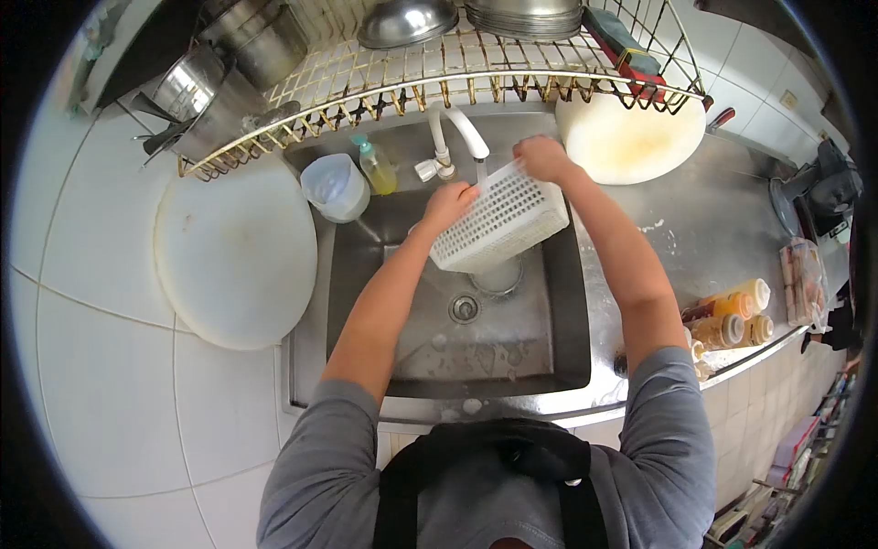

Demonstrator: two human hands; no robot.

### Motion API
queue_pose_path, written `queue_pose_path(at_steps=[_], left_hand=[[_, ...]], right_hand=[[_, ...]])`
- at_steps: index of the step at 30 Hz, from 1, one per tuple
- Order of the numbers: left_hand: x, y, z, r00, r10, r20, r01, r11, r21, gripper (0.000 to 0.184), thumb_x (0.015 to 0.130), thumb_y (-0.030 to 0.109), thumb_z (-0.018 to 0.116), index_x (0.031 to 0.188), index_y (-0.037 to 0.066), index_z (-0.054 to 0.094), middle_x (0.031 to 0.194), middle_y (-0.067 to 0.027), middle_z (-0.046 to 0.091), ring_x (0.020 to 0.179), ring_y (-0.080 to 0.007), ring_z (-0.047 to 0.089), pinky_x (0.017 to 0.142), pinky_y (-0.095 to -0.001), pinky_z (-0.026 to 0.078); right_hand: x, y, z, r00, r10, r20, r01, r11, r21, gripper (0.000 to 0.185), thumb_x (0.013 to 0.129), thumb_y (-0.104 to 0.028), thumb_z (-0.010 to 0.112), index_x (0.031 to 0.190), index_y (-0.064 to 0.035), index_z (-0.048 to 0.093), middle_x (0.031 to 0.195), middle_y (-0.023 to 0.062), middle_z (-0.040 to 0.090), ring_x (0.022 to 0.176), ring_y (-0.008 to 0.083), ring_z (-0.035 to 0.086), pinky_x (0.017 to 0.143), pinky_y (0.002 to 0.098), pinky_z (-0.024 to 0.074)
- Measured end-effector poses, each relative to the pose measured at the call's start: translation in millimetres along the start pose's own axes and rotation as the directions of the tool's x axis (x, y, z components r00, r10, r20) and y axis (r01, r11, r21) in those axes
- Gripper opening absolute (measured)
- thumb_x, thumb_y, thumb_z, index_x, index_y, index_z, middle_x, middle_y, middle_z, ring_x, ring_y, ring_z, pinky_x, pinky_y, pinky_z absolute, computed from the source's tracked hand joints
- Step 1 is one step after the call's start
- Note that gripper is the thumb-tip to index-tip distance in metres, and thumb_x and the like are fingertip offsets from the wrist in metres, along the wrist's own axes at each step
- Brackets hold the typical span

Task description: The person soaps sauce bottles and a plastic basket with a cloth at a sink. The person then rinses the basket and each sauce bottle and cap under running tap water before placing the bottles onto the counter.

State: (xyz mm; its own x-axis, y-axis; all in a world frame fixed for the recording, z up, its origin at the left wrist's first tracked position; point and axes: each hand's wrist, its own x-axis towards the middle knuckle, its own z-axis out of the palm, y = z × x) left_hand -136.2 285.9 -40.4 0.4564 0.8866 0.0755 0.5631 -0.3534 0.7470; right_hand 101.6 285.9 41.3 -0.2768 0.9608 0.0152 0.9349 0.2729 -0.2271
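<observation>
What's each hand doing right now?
Left hand: closed on the basket, near side of the tap.
Right hand: closed on the same basket, at its other end.

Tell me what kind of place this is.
Probably a small commercial kitchen: there is a steel sink with a running tap, a wire rack of metal bowls above it, and squeeze bottles on the steel counter.

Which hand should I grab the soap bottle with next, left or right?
Probably left: your left hand grips the white basket on the side nearer the soap bottle; your right hand is beyond the faucet.
</observation>
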Motion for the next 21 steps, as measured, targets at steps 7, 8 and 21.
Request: queue_pose_path(at_steps=[7,8,21], left_hand=[[20,30,-6,0.992,0.122,-0.02,-0.109,0.941,0.321,0.042,0.091,0.046,0.056,0.083,0.005,0.066,0.077,-0.0155,0.067,0.074,-0.0332,0.066,0.067,-0.0456,0.049],[17,27,-20,0.991,0.131,0.0,-0.124,0.941,0.315,0.038,0.086,0.045,0.062,0.084,0.007,0.068,0.08,-0.0153,0.069,0.076,-0.0336,0.067,0.068,-0.0451,0.051],[16,44,-29,0.996,0.082,0.026,-0.079,0.992,-0.101,0.042,0.09,0.043,0.061,0.088,0.001,0.067,0.071,-0.0116,0.065,0.062,-0.0258,0.063,0.06,-0.0355,0.048]], right_hand=[[3,5,51,0.998,-0.057,0.019,0.057,0.998,-0.034,0.023,0.08,-0.015,0.06,0.1,-0.0068,0.068,0.096,0.0171,0.068,0.094,0.0363,0.064,0.082,0.0472,0.0497],[2,19,55,1.0,-0.005,0.022,0.005,1.0,-0.019,0.023,0.081,-0.015,0.058,0.099,-0.0072,0.068,0.099,0.0158,0.069,0.095,0.036,0.064,0.083,0.0486,0.0488],[19,16,89,0.984,0.179,0.012,-0.15,0.782,0.605,0.028,0.078,-0.006,0.052,0.098,-0.0059,0.071,0.088,0.0202,0.069,0.079,0.0323,0.067,0.073,0.0412,0.0508]])
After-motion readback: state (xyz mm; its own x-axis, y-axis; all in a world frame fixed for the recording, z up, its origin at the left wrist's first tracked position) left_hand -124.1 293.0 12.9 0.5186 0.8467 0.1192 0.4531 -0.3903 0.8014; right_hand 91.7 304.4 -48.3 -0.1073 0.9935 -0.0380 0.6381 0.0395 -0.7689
